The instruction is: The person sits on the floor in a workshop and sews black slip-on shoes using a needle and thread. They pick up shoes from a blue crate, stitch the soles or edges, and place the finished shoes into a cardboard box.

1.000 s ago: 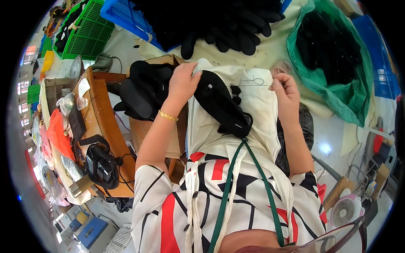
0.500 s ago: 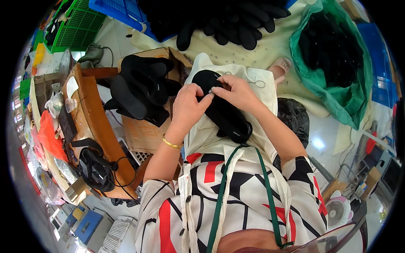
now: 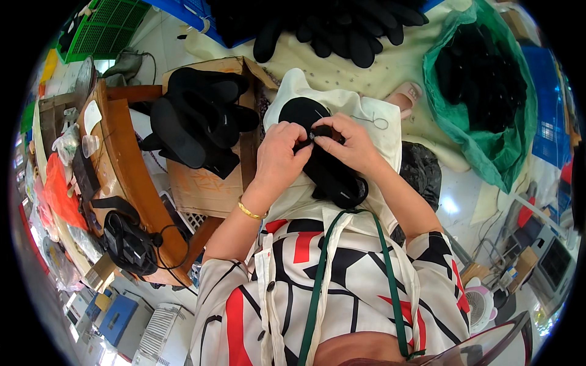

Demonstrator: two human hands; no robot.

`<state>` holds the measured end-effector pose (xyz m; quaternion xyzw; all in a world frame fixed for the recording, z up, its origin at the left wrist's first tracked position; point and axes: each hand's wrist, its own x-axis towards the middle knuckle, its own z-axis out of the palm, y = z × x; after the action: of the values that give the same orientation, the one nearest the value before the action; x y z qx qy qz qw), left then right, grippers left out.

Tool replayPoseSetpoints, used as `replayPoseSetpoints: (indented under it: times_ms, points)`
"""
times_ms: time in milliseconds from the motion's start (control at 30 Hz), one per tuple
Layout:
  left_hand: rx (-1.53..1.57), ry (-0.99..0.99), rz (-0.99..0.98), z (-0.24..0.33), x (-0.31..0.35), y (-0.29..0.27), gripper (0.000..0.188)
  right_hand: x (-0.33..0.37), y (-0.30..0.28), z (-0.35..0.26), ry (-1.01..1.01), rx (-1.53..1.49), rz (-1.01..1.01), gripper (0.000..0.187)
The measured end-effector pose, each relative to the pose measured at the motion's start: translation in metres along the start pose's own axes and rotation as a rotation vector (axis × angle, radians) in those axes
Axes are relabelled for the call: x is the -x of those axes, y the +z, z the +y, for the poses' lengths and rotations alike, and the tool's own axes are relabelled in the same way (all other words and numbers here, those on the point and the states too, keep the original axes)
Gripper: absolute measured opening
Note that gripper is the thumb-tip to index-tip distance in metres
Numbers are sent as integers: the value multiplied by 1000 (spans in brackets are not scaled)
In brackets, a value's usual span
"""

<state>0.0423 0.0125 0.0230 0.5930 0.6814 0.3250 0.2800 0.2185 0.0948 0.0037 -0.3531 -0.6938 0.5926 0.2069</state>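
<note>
A black cloth shoe point(image 3: 326, 174) lies on the white apron point(image 3: 287, 91) over my lap, its sole end away from me and its opening toward my body. My left hand point(image 3: 279, 152) pinches the black material at its middle from the left. From the right, my right hand point(image 3: 349, 145) pinches the same spot, thumb and forefinger pressed together. A tiny shiny bit point(image 3: 312, 135) shows between the fingertips; too small to name. Beside my right hand, a thin metal loop point(image 3: 379, 123) rests on the apron.
Left of my lap, several black shoes point(image 3: 195, 122) are piled on a cardboard box point(image 3: 210, 189), next to a wooden table point(image 3: 131, 183). More black shoes point(image 3: 360, 43) heap up ahead. A green sack point(image 3: 436, 91) of black items stands at right, near a pink slipper point(image 3: 406, 97).
My view has shifted slightly. Both hands stay on the shoe; the right fingers have curled closer and the fingertips have moved a little along the black material.
</note>
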Motion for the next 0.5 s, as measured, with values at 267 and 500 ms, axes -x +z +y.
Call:
replayPoseSetpoints:
  times_ms: [267,500]
  points:
    - [75,-68,51,6,4,-3,21,1,5,5,-90,87,67,20]
    - [178,-82,103,1,10,3,14,3,9,11,-136,111,112,19]
